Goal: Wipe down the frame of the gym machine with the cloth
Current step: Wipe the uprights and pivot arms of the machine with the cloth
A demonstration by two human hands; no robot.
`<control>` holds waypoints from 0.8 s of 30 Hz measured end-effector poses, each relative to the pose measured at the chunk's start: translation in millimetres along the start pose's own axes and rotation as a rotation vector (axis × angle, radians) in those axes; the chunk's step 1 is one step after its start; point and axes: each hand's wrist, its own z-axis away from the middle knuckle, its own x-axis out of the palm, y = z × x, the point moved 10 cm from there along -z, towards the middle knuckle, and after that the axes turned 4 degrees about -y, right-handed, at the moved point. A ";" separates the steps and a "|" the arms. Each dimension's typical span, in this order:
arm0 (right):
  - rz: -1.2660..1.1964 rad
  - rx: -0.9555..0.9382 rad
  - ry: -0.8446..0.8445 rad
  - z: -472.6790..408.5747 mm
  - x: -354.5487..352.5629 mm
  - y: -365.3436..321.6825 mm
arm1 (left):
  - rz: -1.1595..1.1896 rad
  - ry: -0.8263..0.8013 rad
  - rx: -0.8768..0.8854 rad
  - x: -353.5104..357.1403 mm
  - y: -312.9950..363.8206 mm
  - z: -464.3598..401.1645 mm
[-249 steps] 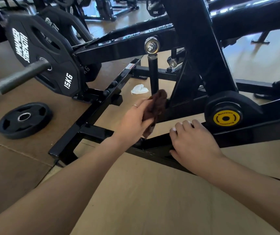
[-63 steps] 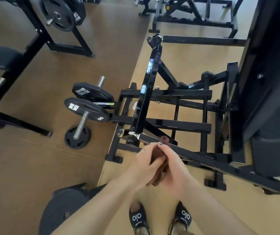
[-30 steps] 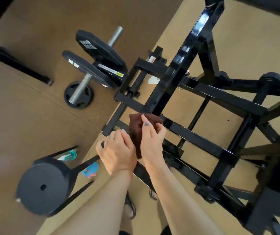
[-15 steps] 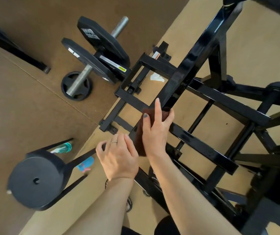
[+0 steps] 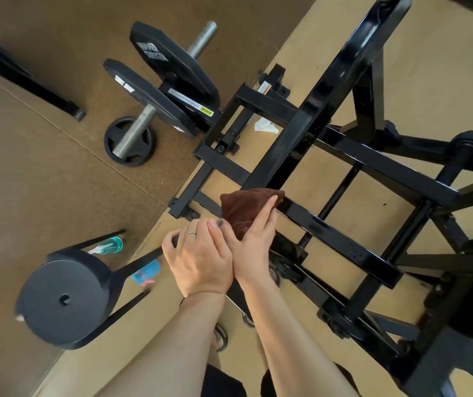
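My right hand (image 5: 254,239) grips the dark brown folded cloth (image 5: 246,207) against the glossy black steel gym-machine frame (image 5: 330,224); my left hand (image 5: 201,259) rests beside it, fingers loosely curled, holding nothing. Most bars, I judge, remain unwiped.

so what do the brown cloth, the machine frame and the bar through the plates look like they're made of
Cloth: soft napped fabric, likely microfibre or terry; matte, fuzzy, bunched under the right hand.
Frame: steel tubing, probably, with glossy black paint; sharp reflections.
Bar: bare metal, dull grey brushed sheen.
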 end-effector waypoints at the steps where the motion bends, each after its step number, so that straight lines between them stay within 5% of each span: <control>1: 0.006 -0.006 0.001 -1.1 0.3 0.8 | 0.000 0.000 0.001 -0.8 0.4 -0.3; 8: -0.037 -0.139 0.149 -46.3 -41.0 -33.6 | 0.038 -0.006 0.002 -2.9 2.6 -0.7; 13: -0.056 -0.062 0.269 -122.4 -99.4 -60.7 | 0.023 -0.029 0.016 -2.5 3.5 -0.9; 24: 0.080 -0.041 -0.094 -0.7 4.2 -9.8 | -0.012 -0.009 0.005 -3.6 3.8 -3.4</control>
